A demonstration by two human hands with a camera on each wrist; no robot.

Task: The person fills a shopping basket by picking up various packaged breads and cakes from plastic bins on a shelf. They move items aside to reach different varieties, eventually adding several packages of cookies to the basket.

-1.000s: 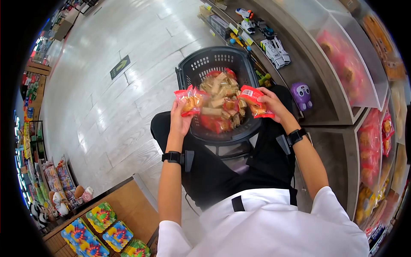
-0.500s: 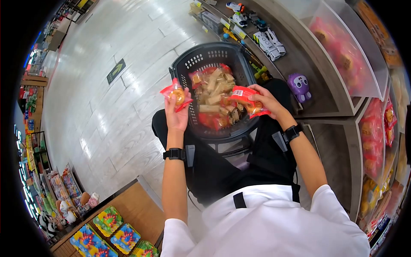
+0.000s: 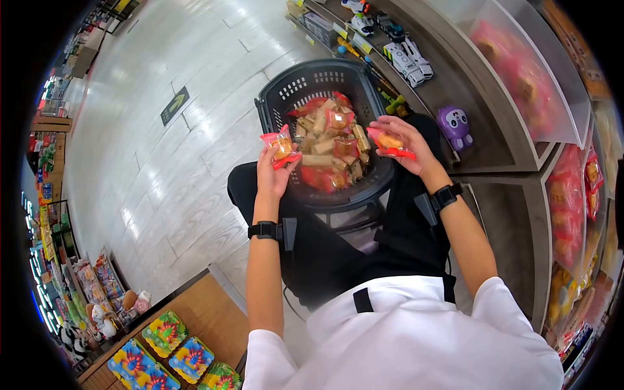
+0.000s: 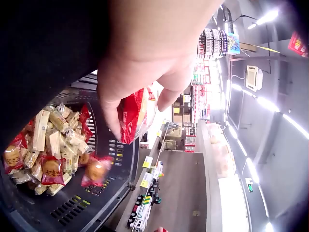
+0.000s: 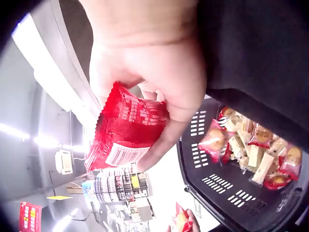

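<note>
At the basket's left rim, my left hand (image 3: pixel 273 174) holds a red-and-clear wrapped pastry (image 3: pixel 282 147) between thumb and fingers; in the left wrist view the red wrapper (image 4: pixel 132 116) shows between them. Over the right rim, my right hand (image 3: pixel 416 148) grips another red-wrapped pastry (image 3: pixel 391 142). The right wrist view shows that packet's red back with a white barcode label (image 5: pixel 126 154). Between my knees stands a dark plastic basket (image 3: pixel 265 110). In it lie beige wrapped bars (image 3: pixel 318 160) with several red pastry packets, one packet (image 3: pixel 339 120) on top of the heap.
Right of the basket, a low shelf (image 3: pixel 481 123) carries toy vehicles (image 3: pixel 408 62) and a purple toy (image 3: pixel 454 127). Above it, clear bins (image 3: pixel 520 78) hold more red packets. A wooden display (image 3: pixel 218 305) with colourful packs stands at lower left. Tiled floor (image 3: pixel 195 169) extends to the left.
The left hand's pastry has turned more upright and shifted slightly toward the basket. The right hand has drawn a little rightward, its fingers straighter. A packet now shows atop the heap where bars showed before.
</note>
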